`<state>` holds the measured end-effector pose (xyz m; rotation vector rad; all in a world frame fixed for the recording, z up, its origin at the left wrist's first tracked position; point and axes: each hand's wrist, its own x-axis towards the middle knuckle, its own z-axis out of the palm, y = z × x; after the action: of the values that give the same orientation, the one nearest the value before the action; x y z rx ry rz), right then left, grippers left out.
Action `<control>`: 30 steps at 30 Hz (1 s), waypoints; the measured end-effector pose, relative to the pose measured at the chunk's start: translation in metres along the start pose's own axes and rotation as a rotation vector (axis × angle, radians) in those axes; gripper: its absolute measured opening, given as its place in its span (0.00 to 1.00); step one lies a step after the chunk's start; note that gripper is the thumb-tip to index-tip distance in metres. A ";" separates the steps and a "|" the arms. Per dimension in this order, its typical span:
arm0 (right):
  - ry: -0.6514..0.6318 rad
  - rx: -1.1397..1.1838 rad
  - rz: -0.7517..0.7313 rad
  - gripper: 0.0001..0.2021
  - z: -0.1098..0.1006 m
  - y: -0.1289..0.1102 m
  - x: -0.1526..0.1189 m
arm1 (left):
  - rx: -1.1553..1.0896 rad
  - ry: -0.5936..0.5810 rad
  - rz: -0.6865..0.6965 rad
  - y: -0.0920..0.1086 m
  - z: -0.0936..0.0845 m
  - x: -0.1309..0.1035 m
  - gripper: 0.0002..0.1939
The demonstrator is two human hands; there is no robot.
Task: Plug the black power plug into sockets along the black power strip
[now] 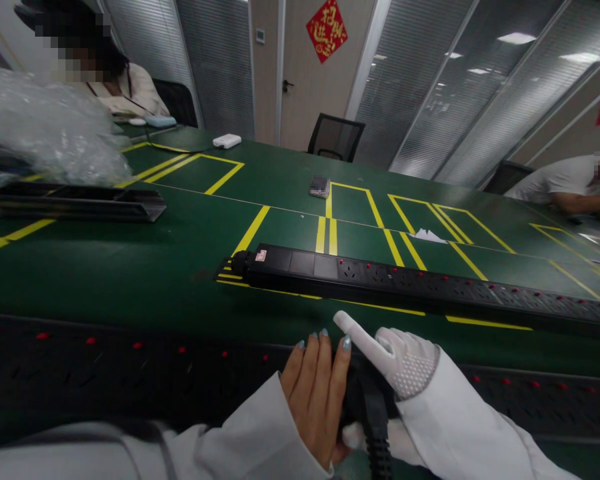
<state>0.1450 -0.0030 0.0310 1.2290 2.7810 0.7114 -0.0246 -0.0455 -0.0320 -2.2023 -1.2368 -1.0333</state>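
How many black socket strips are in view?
2: the far strip across the yellow tape; the near strip below, its middle hidden by the left hand and right hand, so possibly more.

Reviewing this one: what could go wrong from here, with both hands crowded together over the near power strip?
The thick black cable runs between the two forearms, so a sleeve might catch it. The bare left hand and gloved right hand sit close together at the near power strip, so fingers could get in each other's way or be pinched.
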 end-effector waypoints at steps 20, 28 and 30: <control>-0.018 -0.057 -0.001 0.40 0.007 0.001 -0.003 | 0.015 -0.014 0.030 -0.002 0.000 -0.002 0.27; -0.109 -0.162 -0.048 0.40 0.003 0.000 -0.001 | 0.026 -0.027 0.054 -0.004 -0.001 -0.001 0.28; -0.102 -0.150 -0.048 0.41 0.003 0.000 -0.001 | 0.028 -0.019 0.061 -0.004 -0.001 -0.001 0.28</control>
<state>0.1464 -0.0023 0.0281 1.1345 2.6130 0.8129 -0.0287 -0.0449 -0.0320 -2.2190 -1.1778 -0.9672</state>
